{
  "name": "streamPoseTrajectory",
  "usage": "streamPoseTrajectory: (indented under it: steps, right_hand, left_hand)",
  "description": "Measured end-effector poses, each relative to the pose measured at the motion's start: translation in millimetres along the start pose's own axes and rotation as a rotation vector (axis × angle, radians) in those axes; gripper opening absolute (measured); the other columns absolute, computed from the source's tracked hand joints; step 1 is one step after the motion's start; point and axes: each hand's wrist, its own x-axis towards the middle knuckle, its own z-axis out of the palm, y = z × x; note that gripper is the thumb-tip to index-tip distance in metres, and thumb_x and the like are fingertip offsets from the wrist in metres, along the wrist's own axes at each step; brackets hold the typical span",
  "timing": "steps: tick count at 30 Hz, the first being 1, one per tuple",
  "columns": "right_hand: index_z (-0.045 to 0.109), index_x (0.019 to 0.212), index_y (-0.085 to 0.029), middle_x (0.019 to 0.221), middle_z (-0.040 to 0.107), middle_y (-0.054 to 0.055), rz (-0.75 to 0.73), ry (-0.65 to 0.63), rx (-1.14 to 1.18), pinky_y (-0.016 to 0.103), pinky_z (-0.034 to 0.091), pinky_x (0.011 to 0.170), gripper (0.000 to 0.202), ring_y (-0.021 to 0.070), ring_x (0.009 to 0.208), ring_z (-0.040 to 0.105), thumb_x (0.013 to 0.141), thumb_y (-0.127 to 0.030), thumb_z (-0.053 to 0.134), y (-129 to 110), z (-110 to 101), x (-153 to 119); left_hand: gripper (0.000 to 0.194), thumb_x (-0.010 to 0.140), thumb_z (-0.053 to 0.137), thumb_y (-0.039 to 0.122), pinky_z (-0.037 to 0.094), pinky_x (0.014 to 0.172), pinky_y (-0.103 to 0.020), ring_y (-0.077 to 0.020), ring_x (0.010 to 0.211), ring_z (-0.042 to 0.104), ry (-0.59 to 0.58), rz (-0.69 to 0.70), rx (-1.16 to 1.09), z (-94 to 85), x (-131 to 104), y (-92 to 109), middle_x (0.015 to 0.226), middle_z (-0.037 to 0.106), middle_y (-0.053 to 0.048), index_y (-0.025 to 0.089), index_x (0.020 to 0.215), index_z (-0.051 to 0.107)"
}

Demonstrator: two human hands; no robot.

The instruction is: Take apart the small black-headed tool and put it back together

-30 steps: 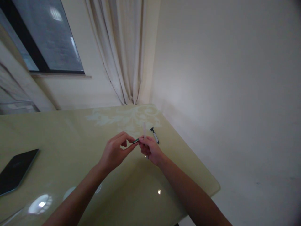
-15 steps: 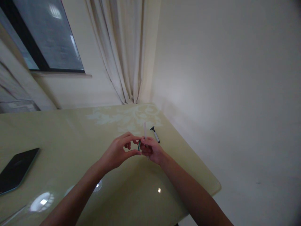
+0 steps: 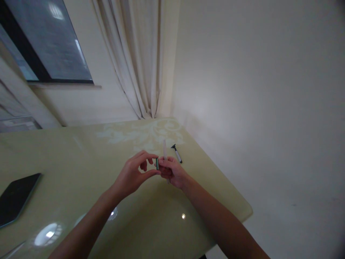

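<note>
Between the thumb and forefinger of my left hand (image 3: 134, 172) a small dark bar with a green stripe (image 3: 157, 164) stands upright, gripped at its two ends; it looks like a razor cartridge. My right hand (image 3: 173, 172) is closed around a thin, pale, translucent strip (image 3: 165, 148), which sticks out above and below the fingers. The fingertips of both hands meet at the bar, so whether the right fingers grip it too cannot be made out. Just beyond the right hand, a razor (image 3: 176, 153) with a black head and a grey-and-black handle lies on the table.
The glossy pale-green table (image 3: 129, 223) carries a dark tablet-like device (image 3: 18, 196) at the left. Its right side runs along a plain wall (image 3: 256, 118). Behind the table hang beige curtains (image 3: 137, 61) beside a window (image 3: 51, 39).
My left hand has turned the striped bar slightly, so more of its green stripe shows. Both hands have moved a little to the left, and the view has shifted slightly.
</note>
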Motion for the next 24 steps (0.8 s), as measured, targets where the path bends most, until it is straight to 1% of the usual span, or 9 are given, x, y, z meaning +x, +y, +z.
streamPoseTrajectory:
  steps: [3, 7, 9, 11, 13, 16, 18, 20, 24]
  right_hand:
    - [0.060, 0.070, -0.018, 0.047, 0.031, -0.013, -0.018, 0.003, -0.021, 0.023, 0.006, 0.042, 0.035, 0.0040, 0.042, 0.013, 0.070, -0.040, 0.087, 0, 1, 0]
    - [0.059, 0.071, -0.019, 0.047, 0.031, -0.013, -0.048, 0.028, -0.048, 0.024, 0.007, 0.043, 0.034, 0.0041, 0.042, 0.014, 0.072, -0.041, 0.085, 2, 2, 1]
    - [0.058, 0.071, -0.019, 0.047, 0.031, -0.013, -0.050, 0.028, -0.055, 0.024, 0.007, 0.043, 0.034, 0.0042, 0.042, 0.014, 0.072, -0.040, 0.084, 4, 1, 2]
    - [0.059, 0.071, -0.019, 0.048, 0.031, -0.012, -0.054, 0.029, -0.055, 0.024, 0.007, 0.043, 0.034, 0.0040, 0.042, 0.015, 0.072, -0.041, 0.084, 4, 0, 3]
    - [0.063, 0.074, -0.018, 0.051, 0.036, -0.011, -0.070, 0.048, -0.065, 0.024, 0.007, 0.043, 0.033, 0.0038, 0.042, 0.016, 0.076, -0.045, 0.081, 3, -1, 5]
    - [0.071, 0.085, -0.016, 0.059, 0.049, -0.006, -0.092, 0.048, -0.117, 0.024, 0.008, 0.043, 0.042, 0.0039, 0.043, 0.021, 0.087, -0.057, 0.069, 0, -4, 5]
    - [0.075, 0.093, -0.015, 0.064, 0.053, -0.004, -0.100, 0.021, -0.171, 0.023, 0.010, 0.042, 0.049, 0.0042, 0.043, 0.024, 0.091, -0.062, 0.063, -3, -5, 5]
    - [0.076, 0.099, -0.015, 0.066, 0.051, -0.005, -0.101, -0.008, -0.220, 0.023, 0.011, 0.041, 0.051, 0.0043, 0.044, 0.025, 0.092, -0.063, 0.062, -4, -6, 4]
    - [0.075, 0.105, -0.014, 0.058, 0.041, -0.009, -0.113, -0.041, -0.257, 0.023, 0.014, 0.038, 0.050, 0.0051, 0.041, 0.026, 0.094, -0.061, 0.063, -3, -7, 2]
  left_hand:
    - [0.027, 0.095, 0.072, 0.040, 0.050, 0.065, -0.027, -0.0121, 0.067, 0.056, -0.022, -0.006, 0.062, -2.2, -1, 1, 0.093, 0.064, -0.001, 0.025, 0.117, 0.069]
    - [0.035, 0.091, 0.075, 0.044, 0.051, 0.065, -0.028, -0.0126, 0.067, 0.055, -0.052, -0.010, 0.107, -4.1, -1, 4, 0.095, 0.065, -0.001, 0.026, 0.121, 0.069]
    - [0.035, 0.092, 0.074, 0.044, 0.051, 0.065, -0.027, -0.0124, 0.067, 0.055, -0.048, -0.009, 0.110, -3.8, -1, 6, 0.095, 0.066, -0.001, 0.027, 0.121, 0.069]
    - [0.033, 0.092, 0.074, 0.041, 0.050, 0.063, -0.027, -0.0120, 0.066, 0.055, -0.019, -0.010, 0.083, -3.4, 0, 7, 0.094, 0.066, -0.001, 0.026, 0.121, 0.070]
    - [0.033, 0.090, 0.076, 0.040, 0.050, 0.062, -0.026, -0.0113, 0.064, 0.055, 0.026, -0.037, 0.025, -4.2, 1, 8, 0.091, 0.066, 0.000, 0.025, 0.119, 0.070]
    - [0.035, 0.086, 0.080, 0.040, 0.049, 0.057, -0.023, -0.0097, 0.059, 0.054, 0.098, -0.138, -0.096, -8.7, 4, 7, 0.084, 0.066, 0.001, 0.025, 0.116, 0.071]
    - [0.036, 0.084, 0.081, 0.040, 0.047, 0.054, -0.022, -0.0093, 0.058, 0.054, 0.123, -0.205, -0.169, -12.7, 5, 4, 0.081, 0.065, 0.002, 0.024, 0.115, 0.073]
    - [0.037, 0.082, 0.082, 0.039, 0.046, 0.053, -0.021, -0.0094, 0.058, 0.054, 0.138, -0.239, -0.218, -16.0, 6, 0, 0.080, 0.065, 0.002, 0.024, 0.115, 0.073]
    - [0.038, 0.080, 0.084, 0.037, 0.045, 0.053, -0.021, -0.0085, 0.058, 0.052, 0.162, -0.253, -0.232, -17.7, 7, -5, 0.082, 0.065, 0.002, 0.023, 0.115, 0.075]
